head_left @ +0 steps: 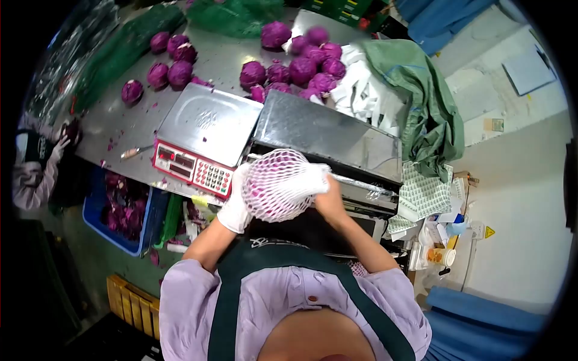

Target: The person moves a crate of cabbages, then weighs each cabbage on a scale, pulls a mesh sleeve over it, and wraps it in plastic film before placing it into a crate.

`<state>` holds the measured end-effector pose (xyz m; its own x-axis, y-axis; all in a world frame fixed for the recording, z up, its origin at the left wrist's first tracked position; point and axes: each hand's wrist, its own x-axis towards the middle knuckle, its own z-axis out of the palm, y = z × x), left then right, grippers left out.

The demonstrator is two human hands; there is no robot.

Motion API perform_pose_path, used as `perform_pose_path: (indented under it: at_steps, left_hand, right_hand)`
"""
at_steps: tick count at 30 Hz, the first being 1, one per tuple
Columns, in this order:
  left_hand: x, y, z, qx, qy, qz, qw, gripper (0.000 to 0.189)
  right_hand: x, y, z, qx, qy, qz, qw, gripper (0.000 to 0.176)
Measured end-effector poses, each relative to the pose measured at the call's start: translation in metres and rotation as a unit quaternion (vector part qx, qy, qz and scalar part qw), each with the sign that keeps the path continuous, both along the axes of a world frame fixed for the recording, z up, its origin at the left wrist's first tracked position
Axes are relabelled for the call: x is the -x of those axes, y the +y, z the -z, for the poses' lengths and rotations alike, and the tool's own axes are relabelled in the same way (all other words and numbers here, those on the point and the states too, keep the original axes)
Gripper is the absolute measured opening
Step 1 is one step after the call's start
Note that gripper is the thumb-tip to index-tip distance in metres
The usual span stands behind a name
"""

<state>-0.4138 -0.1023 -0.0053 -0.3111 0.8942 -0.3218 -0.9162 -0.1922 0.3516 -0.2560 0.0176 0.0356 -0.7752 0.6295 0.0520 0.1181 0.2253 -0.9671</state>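
- Between the palms at centre, the fingers of both hands clasped a cabbage (280, 183) sleeved in white net: the gloved left hand (233, 207) cupped it at 9 o'clock, and the bare right hand (331, 201) pinched the net's end at 3 o'clock.
- Beyond them sat a scale (205, 138) at 11 o'clock and a steel box (325, 135) at 1 o'clock.
- At 12 o'clock a heap (301, 69) of cabbages lay bare. Netting looked barely begun, with one nearly sleeved and many left.
- At 8 o'clock stood a blue crate (99, 224).
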Motion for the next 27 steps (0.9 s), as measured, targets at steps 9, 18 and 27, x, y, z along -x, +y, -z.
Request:
perform_pose_path:
  at_steps: [9,18,27]
  left_hand:
    - [0.025,0.197,0.019,0.054,-0.008,-0.034,0.998,0.018]
    - [0.035,0.211,0.004,0.176,0.679,-0.131,0.701,0.017]
    - [0.021,0.083,-0.051,-0.212,0.973,0.093,0.005,0.038]
  right_hand:
    - [-0.003,0.137,-0.038,0.154,0.047,0.057,0.985,0.049]
    - [-0.004,0.189,-0.005,0.192,-0.164,0.119,0.96,0.057]
    - [-0.094,0.161,-0.016,-0.651,-0.113,-0.312,0.683,0.025]
